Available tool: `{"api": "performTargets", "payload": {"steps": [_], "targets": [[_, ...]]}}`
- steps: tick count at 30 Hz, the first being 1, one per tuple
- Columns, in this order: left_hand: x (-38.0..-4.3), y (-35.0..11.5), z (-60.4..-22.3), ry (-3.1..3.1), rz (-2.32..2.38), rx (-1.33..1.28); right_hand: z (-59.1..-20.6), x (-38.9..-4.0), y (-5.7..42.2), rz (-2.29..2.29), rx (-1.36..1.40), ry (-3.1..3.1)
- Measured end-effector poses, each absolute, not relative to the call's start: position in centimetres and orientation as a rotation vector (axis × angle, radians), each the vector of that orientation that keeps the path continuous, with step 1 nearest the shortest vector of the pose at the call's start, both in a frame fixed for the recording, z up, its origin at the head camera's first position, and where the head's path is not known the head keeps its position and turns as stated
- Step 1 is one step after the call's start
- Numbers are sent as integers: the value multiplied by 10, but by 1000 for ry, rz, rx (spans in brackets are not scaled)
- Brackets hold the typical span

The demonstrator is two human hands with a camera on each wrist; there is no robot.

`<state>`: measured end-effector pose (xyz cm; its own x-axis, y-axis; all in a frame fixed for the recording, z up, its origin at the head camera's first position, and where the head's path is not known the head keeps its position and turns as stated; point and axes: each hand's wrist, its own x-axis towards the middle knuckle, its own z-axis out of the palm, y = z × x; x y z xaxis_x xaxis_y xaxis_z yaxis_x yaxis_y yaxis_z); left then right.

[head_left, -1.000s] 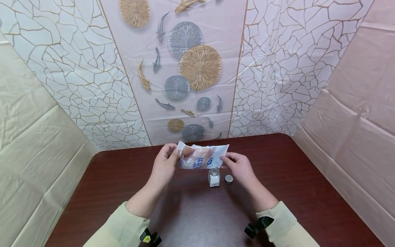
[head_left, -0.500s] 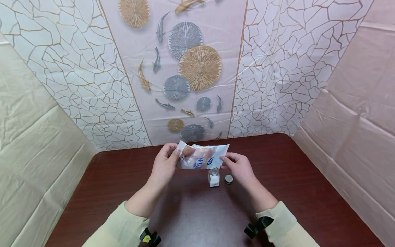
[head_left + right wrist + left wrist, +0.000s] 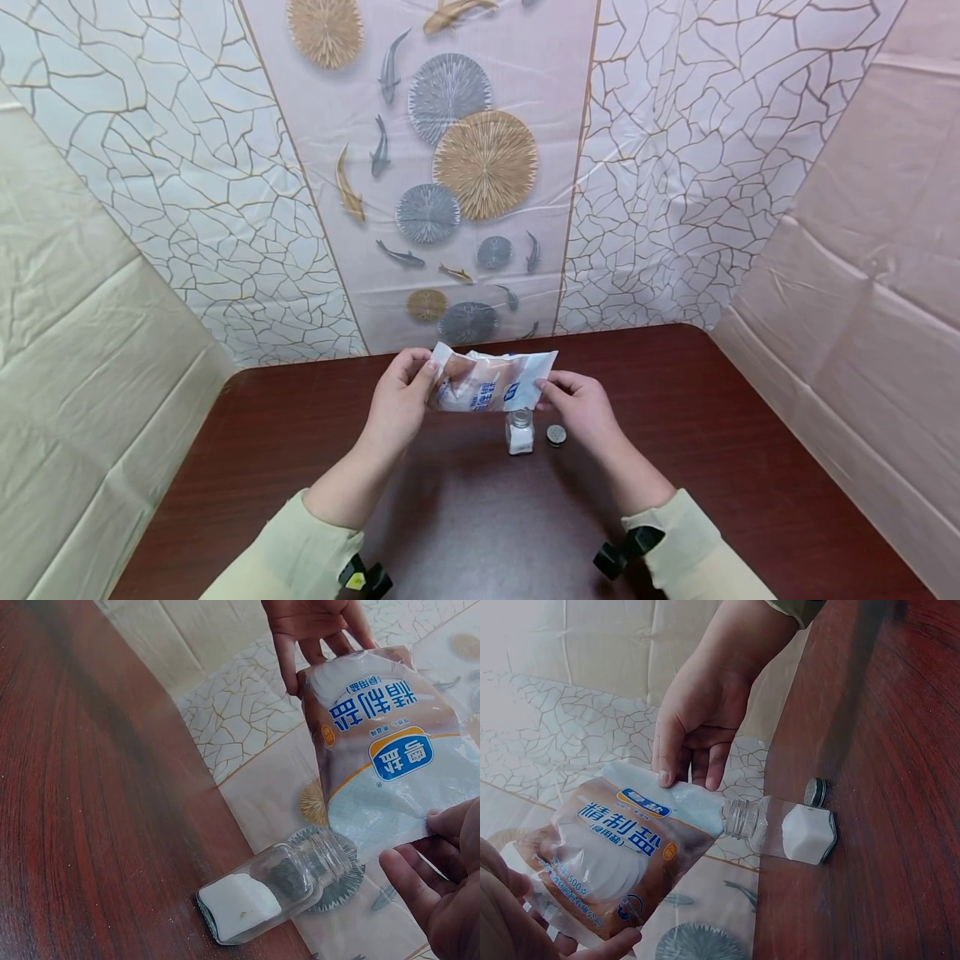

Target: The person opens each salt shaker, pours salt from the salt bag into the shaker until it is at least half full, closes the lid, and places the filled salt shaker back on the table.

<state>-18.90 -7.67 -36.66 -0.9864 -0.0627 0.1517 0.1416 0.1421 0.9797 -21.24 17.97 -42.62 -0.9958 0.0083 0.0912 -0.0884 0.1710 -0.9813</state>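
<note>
A printed salt bag (image 3: 480, 387) is held aloft between both hands, tilted over a small glass jar (image 3: 520, 433). My left hand (image 3: 401, 400) grips the bag's bottom end, thumb on its near face. At the opposite end, my right hand (image 3: 588, 408) pinches a corner beside the jar. In the right wrist view, the bag's lower corner (image 3: 352, 844) meets the jar's mouth (image 3: 330, 855); whether it reaches inside I cannot tell. White salt (image 3: 240, 904) fills the jar's lower part. Just right of the jar, a round metal cap (image 3: 556, 435) lies on the table.
The dark red wooden table (image 3: 300, 467) extends to a patterned cloth backdrop (image 3: 465, 175). Beige cloth panels (image 3: 82, 358) close in both sides. Small black devices (image 3: 626, 552) are strapped to both wrists. A few white specks lie near the jar's base.
Both hands, the jar and the cap keep their places. The bag's printed face has flexed slightly, so its lettering looks a little different.
</note>
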Motion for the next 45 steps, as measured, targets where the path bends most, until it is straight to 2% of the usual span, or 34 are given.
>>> {"api": "performTargets", "payload": {"steps": [45], "targets": [[-188,-79,-374,-2170,-2087,-28,-428,-213,179,2019,93,-2323]]}}
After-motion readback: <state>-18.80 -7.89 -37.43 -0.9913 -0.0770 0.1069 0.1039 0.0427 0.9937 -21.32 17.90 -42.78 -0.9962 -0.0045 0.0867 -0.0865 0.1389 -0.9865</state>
